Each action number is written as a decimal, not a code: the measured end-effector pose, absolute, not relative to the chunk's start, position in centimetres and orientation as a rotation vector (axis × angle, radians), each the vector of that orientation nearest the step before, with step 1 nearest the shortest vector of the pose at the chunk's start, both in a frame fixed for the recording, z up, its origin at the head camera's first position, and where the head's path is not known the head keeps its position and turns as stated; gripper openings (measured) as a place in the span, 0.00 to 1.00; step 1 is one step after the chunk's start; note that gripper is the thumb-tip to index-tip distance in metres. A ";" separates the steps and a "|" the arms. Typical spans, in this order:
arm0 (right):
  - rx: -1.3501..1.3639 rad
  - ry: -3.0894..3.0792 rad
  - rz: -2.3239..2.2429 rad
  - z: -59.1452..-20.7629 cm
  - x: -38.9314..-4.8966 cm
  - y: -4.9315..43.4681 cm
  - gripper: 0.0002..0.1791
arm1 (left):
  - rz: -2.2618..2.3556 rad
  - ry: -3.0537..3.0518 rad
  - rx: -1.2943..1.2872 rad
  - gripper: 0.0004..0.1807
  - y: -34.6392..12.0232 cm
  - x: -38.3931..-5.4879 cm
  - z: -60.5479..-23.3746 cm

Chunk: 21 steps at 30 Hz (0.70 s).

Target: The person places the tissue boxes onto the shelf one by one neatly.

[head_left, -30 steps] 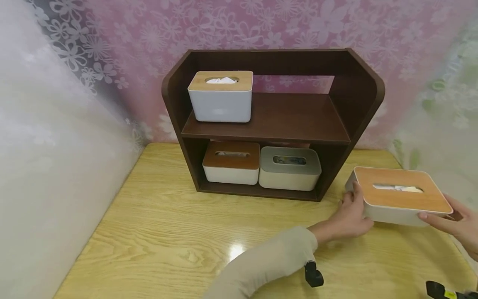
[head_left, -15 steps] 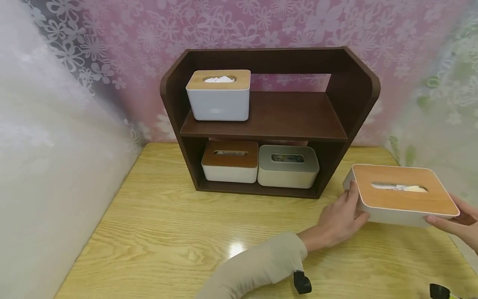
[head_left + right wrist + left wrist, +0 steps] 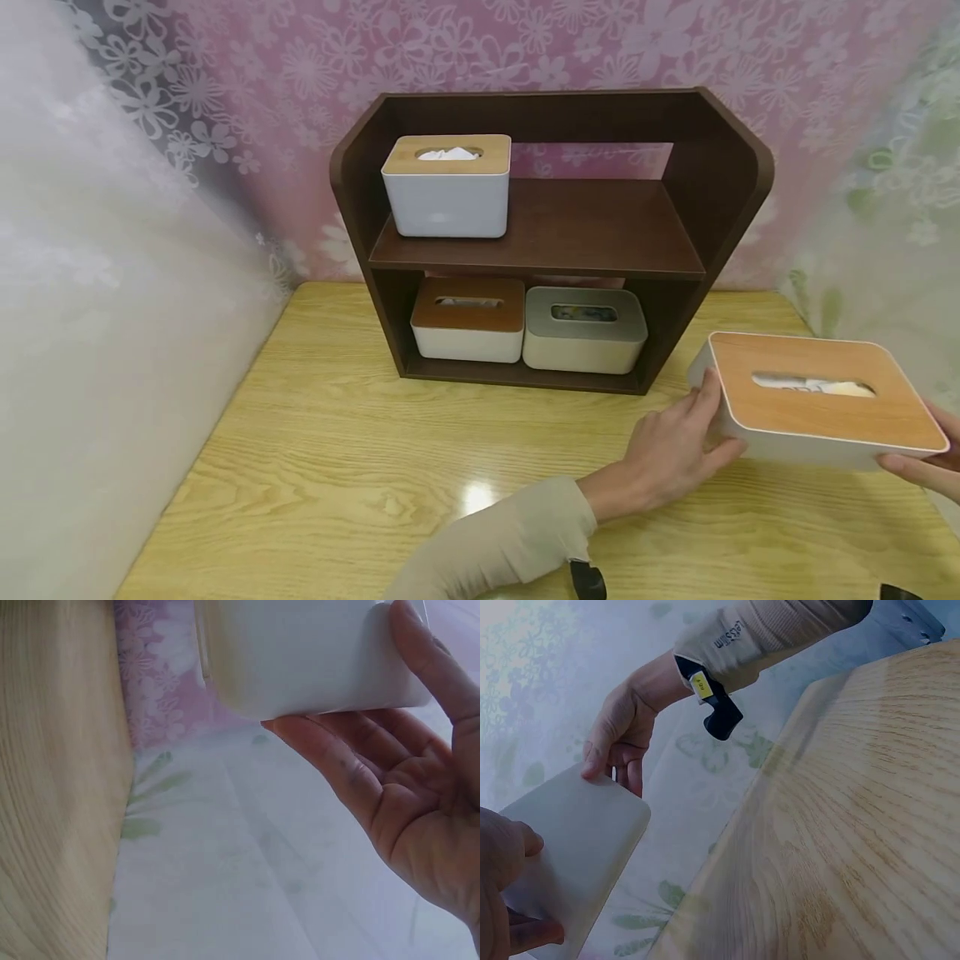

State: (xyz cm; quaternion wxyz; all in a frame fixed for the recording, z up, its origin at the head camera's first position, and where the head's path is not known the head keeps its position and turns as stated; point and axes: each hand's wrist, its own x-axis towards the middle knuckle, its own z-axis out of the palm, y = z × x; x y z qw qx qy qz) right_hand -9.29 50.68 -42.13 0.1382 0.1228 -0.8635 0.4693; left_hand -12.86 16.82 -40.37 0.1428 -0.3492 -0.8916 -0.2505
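Note:
A white tissue box (image 3: 825, 412) with an orange-brown wood lid is held between my two hands at the right side in the head view. My left hand (image 3: 671, 450) grips its left end, thumb on the near side. On the right end my right hand (image 3: 933, 462) has its thumb at the front edge; the frame cuts off part of that hand. Seen from the right wrist, the right hand's fingers (image 3: 367, 742) lie under the white box. The left wrist view shows the box (image 3: 585, 832) raised off the table, gripped at both ends. Pale tissue shows in the lid slot.
A dark brown two-tier shelf (image 3: 600, 229) stands at the back of the wooden table (image 3: 315, 467). Its upper tier bears a white tissue box (image 3: 450, 204) at the left. Below are a brown-lidded box (image 3: 468, 342) and a grey-lidded box (image 3: 585, 350). Floral curtains (image 3: 555, 50) surround the table.
The tissue box has shifted to the right and slightly nearer, carried by both hands. The left forearm has swung a little lower. The shelf and its boxes stay as they were.

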 end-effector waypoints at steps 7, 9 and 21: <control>0.428 -2.540 1.249 -41.4 -9.0 50.3 0.58 | -0.636 -2.464 -1.011 0.44 15.0 -11.9 -39.3; 0.430 -2.534 1.238 -41.0 -8.8 49.7 0.58 | -0.629 -2.447 -1.011 0.44 14.2 -11.7 -38.9; 0.527 -2.311 1.523 -39.3 -7.9 44.9 0.54 | -0.691 -2.318 -1.037 0.44 8.7 -10.7 -36.6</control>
